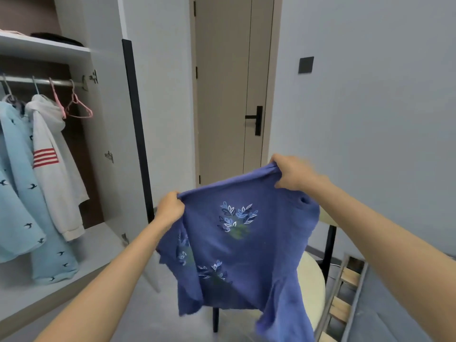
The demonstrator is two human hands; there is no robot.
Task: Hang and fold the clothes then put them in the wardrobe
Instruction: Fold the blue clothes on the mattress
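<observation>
A blue garment with white and light-blue leaf prints hangs in the air in front of me. My left hand grips its upper left edge. My right hand grips the upper right edge, held higher. The cloth drapes down over a round cream chair seat. At the left the open wardrobe shows a rail with a light blue bird-print garment, a white hooded jacket with red stripes, and two empty pink hangers.
The wardrobe door stands open with its dark edge toward me. A closed beige door with a black handle is straight ahead. A dark folded item lies on the upper shelf. A slatted bed frame sits at the lower right.
</observation>
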